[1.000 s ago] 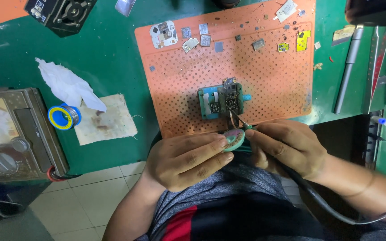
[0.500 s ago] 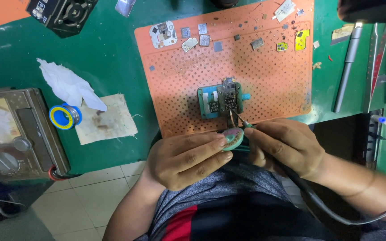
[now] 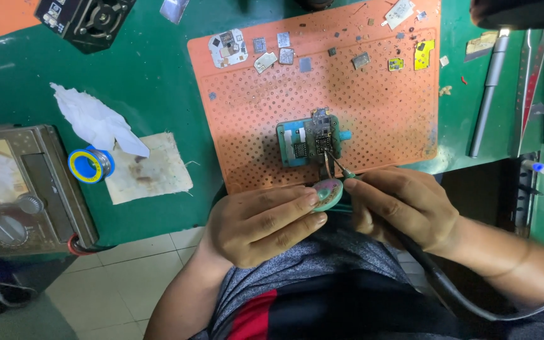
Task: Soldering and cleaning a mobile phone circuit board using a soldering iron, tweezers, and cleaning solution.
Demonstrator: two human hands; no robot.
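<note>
Two hands work at the near edge of one perforated orange rubbery mat (image 3: 373, 94) on the green surface (image 3: 152, 82). The left hand (image 3: 259, 223) pinches one small round greenish tin (image 3: 328, 193). The right hand (image 3: 404, 208) is closed around one corded soldering iron (image 3: 336, 165), its thin metal tip touching one small teal-framed circuit board (image 3: 310, 141).

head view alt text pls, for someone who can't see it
Seen from above, a person's right hand holds a corded soldering iron to a small circuit board in a teal holder on an orange perforated mat, while the left hand holds a small round tin. A solder spool and an analog meter lie on the green bench.
</note>
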